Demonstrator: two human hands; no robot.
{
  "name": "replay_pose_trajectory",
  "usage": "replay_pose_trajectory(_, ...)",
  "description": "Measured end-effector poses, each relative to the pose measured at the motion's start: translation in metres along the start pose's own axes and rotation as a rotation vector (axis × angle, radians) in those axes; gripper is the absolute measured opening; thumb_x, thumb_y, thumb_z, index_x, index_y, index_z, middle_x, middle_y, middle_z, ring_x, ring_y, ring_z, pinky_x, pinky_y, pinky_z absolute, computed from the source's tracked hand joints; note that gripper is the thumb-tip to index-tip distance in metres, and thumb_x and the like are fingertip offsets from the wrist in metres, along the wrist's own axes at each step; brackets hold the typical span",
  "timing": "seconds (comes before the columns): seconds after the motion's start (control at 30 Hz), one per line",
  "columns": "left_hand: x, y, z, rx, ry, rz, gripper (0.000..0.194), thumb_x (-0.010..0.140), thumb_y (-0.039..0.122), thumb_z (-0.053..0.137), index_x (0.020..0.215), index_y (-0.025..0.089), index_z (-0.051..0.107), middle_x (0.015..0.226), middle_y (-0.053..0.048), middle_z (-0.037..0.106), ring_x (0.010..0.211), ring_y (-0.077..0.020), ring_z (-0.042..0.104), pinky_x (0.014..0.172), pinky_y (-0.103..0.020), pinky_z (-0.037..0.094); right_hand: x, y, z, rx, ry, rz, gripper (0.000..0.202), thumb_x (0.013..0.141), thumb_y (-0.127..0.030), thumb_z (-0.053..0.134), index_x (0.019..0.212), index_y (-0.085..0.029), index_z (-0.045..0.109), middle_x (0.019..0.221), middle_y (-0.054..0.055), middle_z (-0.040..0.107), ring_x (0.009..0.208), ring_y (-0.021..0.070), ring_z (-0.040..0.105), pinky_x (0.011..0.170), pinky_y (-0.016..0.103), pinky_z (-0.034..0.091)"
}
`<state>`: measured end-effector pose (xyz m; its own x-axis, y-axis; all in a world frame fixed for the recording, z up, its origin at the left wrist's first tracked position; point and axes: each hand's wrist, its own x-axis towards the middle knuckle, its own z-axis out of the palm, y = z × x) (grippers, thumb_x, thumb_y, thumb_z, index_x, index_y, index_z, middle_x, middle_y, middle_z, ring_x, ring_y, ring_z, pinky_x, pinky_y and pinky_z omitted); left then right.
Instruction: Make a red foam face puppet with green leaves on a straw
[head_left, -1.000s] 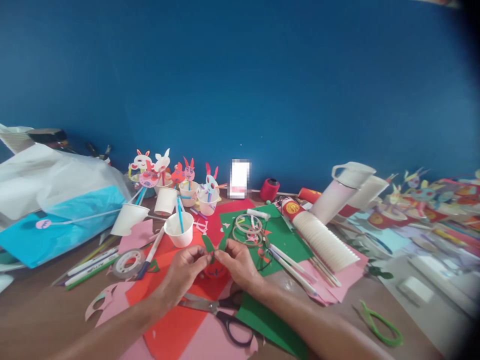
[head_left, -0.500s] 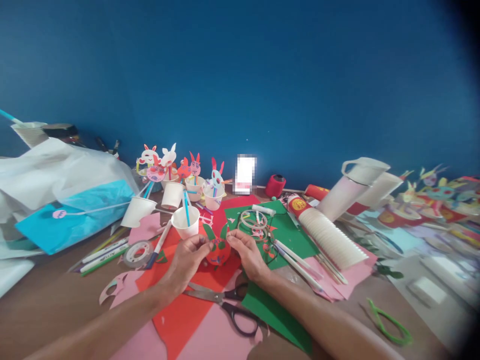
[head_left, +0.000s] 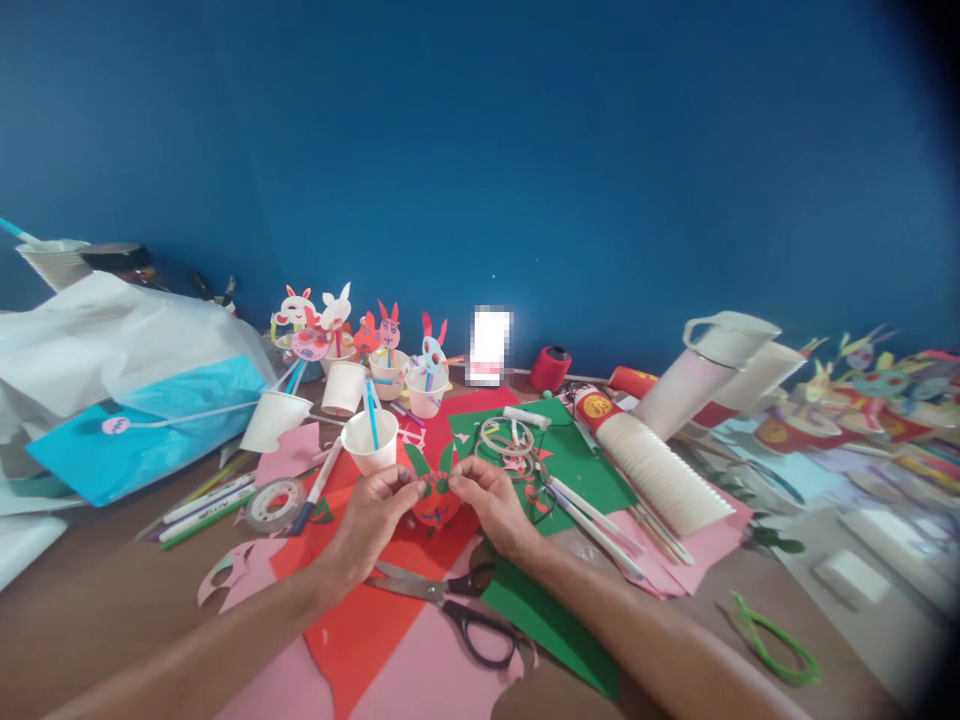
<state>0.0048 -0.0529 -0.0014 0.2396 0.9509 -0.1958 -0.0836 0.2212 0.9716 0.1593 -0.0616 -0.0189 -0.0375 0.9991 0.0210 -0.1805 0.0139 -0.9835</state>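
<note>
A red paper rabbit face [head_left: 435, 512] with green ears and drawn features is between my hands, above red paper [head_left: 360, 622]. My left hand [head_left: 382, 508] pinches its left edge near the eyes. From the other side, my right hand [head_left: 491, 500] has thumb and fingertips closed on the upper right edge, by the green ear. Just behind stands a white paper cup [head_left: 369, 440] with a blue straw in it. Black-handled scissors [head_left: 435, 590] lie partly spread below my wrists.
Several paper cups with animal faces on straws [head_left: 427, 392] stand at the back left. Green paper [head_left: 592, 480] carries tape rolls [head_left: 506, 438] and scraps. To the right lie stacked paper cups [head_left: 660, 465] near a white jug [head_left: 697, 375]. Markers [head_left: 210, 505] and a tape roll [head_left: 275, 505] lie left.
My right fingertips have shifted slightly left and inward over the rabbit face's edge. The left hand keeps its pinch. The whole view has moved a little.
</note>
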Motion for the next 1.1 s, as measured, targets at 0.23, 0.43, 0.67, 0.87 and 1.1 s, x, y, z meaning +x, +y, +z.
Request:
replay_pose_trajectory(0.23, -0.002, 0.004, 0.001, 0.013, 0.041, 0.041, 0.023, 0.060, 0.036, 0.066, 0.062, 0.014, 0.057, 0.054, 0.002, 0.057, 0.051, -0.0119, 0.051, 0.048, -0.022, 0.037, 0.000, 0.000, 0.000, -0.015, 0.007, -0.020, 0.015, 0.070, -0.030, 0.060, 0.066, -0.017, 0.055, 0.057, -0.004, 0.049, 0.051, 0.0079, 0.042, 0.051, 0.020, 0.035)
replay_pose_trajectory(0.43, -0.002, 0.005, 0.000, 0.036, 0.027, 0.052, 0.023, 0.061, 0.036, 0.065, 0.063, 0.015, 0.057, 0.056, 0.001, 0.057, 0.054, -0.0126, 0.052, 0.050, -0.022, 0.037, 0.000, 0.002, -0.001, -0.013, 0.005, -0.021, 0.016, 0.070, -0.031, 0.060, 0.066, -0.017, 0.055, 0.057, -0.004, 0.049, 0.052, 0.0082, 0.042, 0.050, 0.020, 0.035)
replay_pose_trajectory(0.67, -0.001, 0.002, -0.001, 0.034, 0.009, 0.040, 0.023, 0.063, 0.036, 0.064, 0.062, 0.015, 0.055, 0.054, 0.002, 0.054, 0.051, -0.0111, 0.049, 0.049, -0.022, 0.034, 0.000, 0.002, 0.000, -0.022, 0.006, -0.028, 0.016, 0.070, -0.031, 0.060, 0.067, -0.017, 0.055, 0.058, -0.004, 0.048, 0.053, 0.0084, 0.041, 0.050, 0.019, 0.035)
replay_pose_trajectory(0.87, -0.003, 0.003, -0.001, -0.004, -0.006, 0.039, 0.021, 0.065, 0.035, 0.062, 0.062, 0.016, 0.054, 0.053, 0.004, 0.052, 0.049, -0.0095, 0.046, 0.048, -0.021, 0.034, 0.000, 0.002, -0.001, -0.032, 0.014, -0.038, 0.016, 0.072, -0.032, 0.060, 0.068, -0.017, 0.055, 0.058, -0.004, 0.046, 0.051, 0.0076, 0.037, 0.048, 0.019, 0.031)
replay_pose_trajectory(1.1, -0.001, -0.008, -0.006, -0.045, -0.015, 0.028, 0.023, 0.074, 0.039, 0.053, 0.069, 0.018, 0.057, 0.062, 0.001, 0.058, 0.053, -0.0131, 0.053, 0.048, -0.023, 0.038, 0.004, -0.007, -0.004, 0.011, 0.130, -0.011, 0.018, 0.071, -0.034, 0.060, 0.069, -0.018, 0.053, 0.056, -0.005, 0.042, 0.049, 0.0073, 0.034, 0.046, 0.020, 0.027)
